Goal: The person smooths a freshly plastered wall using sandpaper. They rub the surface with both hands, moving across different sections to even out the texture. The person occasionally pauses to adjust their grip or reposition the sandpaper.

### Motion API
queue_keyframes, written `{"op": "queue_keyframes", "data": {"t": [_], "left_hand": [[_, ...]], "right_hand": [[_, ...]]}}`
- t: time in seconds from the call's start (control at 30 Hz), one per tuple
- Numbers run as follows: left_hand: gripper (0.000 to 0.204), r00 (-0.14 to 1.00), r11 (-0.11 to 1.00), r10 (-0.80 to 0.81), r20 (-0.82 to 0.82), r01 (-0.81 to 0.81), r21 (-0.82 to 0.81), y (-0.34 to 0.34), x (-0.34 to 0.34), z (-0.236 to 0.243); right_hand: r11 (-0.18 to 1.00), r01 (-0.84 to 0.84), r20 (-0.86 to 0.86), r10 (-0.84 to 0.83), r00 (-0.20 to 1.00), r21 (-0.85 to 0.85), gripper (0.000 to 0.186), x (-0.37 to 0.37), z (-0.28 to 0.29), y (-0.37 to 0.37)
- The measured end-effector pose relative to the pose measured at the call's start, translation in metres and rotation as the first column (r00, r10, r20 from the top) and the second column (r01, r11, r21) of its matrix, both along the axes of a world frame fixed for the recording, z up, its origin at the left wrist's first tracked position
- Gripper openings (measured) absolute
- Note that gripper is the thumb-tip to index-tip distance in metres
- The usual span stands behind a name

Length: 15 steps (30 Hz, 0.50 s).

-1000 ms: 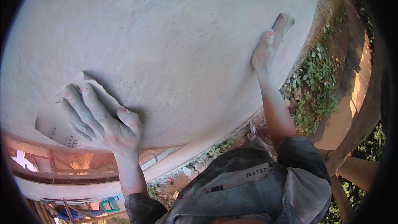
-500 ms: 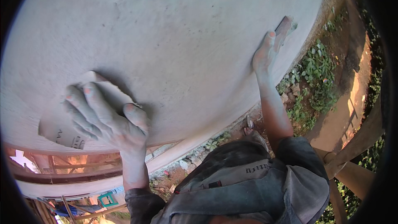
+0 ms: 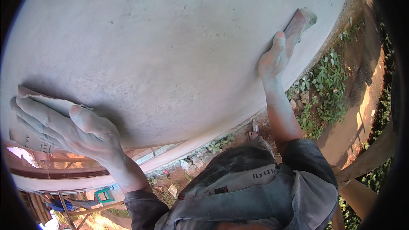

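Leftward across the pale wall (image 3: 170, 59), the left hand (image 3: 70, 130) has slid with its paper sheet (image 3: 25, 139), and both now lie near the left edge of the view. That hand is spread flat rather than closed, fingers stretched out over the sheet and pressing it to the wall; the thumb lies by the sheet's rough upper edge, which lifts a little and casts a shadow.

Up on the right part of the wall, the right hand (image 3: 275, 59) has shifted only slightly. It is laid against a reddish-brown strip (image 3: 297, 22) whose far end sticks out beyond the thumb, but its other fingers are mostly hidden, so how firmly they grip cannot be told. Pale dust coats both hands and forearms.

Below the wall's curved edge are leafy plants (image 3: 330, 74), loose stones (image 3: 194, 162) and a bare foot (image 3: 253, 136). Wooden poles (image 3: 368, 157) cross at the lower right, and a green frame (image 3: 98, 195) shows at the lower left.
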<state>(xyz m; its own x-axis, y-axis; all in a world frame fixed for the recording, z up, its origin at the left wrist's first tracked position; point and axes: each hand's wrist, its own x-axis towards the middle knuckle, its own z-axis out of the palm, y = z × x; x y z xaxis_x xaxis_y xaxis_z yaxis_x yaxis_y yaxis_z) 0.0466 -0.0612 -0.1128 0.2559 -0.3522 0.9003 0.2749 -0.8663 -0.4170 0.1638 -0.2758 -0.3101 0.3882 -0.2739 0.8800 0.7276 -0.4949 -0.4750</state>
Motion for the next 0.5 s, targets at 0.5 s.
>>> {"op": "queue_keyframes", "data": {"t": [0.5], "left_hand": [[0.058,0.996,0.999,-0.009,-0.085,0.013,0.040,0.006,-0.008,-0.017]], "right_hand": [[0.996,0.075,0.009,-0.075,0.997,0.048,0.062,0.030,0.003,-0.023]]}}
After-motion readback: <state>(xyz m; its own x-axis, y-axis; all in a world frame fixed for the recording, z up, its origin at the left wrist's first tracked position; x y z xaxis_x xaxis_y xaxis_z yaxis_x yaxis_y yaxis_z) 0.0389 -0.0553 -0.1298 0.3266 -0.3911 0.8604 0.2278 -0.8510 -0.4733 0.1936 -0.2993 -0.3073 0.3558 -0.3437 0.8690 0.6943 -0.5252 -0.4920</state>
